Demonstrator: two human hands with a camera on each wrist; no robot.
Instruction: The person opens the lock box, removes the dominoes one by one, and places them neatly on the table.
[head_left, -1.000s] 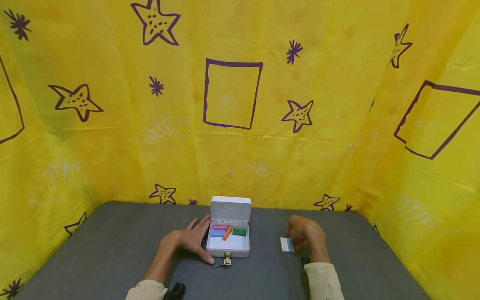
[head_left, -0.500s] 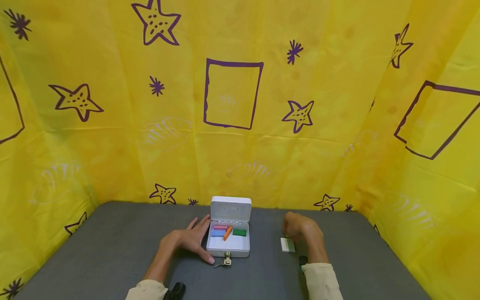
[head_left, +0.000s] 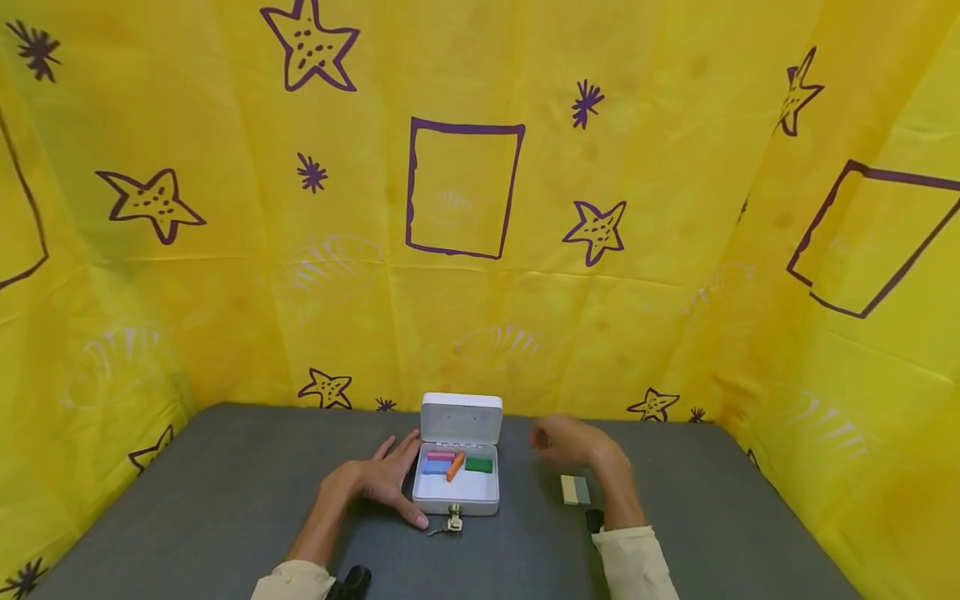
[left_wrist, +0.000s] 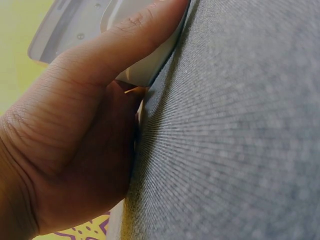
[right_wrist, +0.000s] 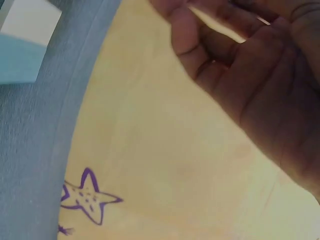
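A white metal cash box (head_left: pixel 456 506) stands on the grey table with its lid (head_left: pixel 461 419) raised. Inside lie an orange stick (head_left: pixel 455 467), a green block (head_left: pixel 478 465), a pink stick (head_left: pixel 440 456) and a blue one (head_left: pixel 435 467). My left hand (head_left: pixel 385 482) rests spread along the box's left side, thumb at the front corner. My right hand (head_left: pixel 573 443) hovers right of the box, fingers bent; the right wrist view cuts off its fingertips, so whether it pinches anything is hidden. Below it lies a two-tone block (right_wrist: pixel 25 42), one half whitish, the other bluish.
At the box's front hangs a lock with a key (head_left: pixel 453 523). Yellow cloth (head_left: pixel 465 333) printed with starfish and fish surrounds the back and sides of the table (head_left: pixel 225 483).
My right hand has moved left from beside the two-tone block towards the box. The block stays put while its tint shifts between frames. The left hand and box have not moved.
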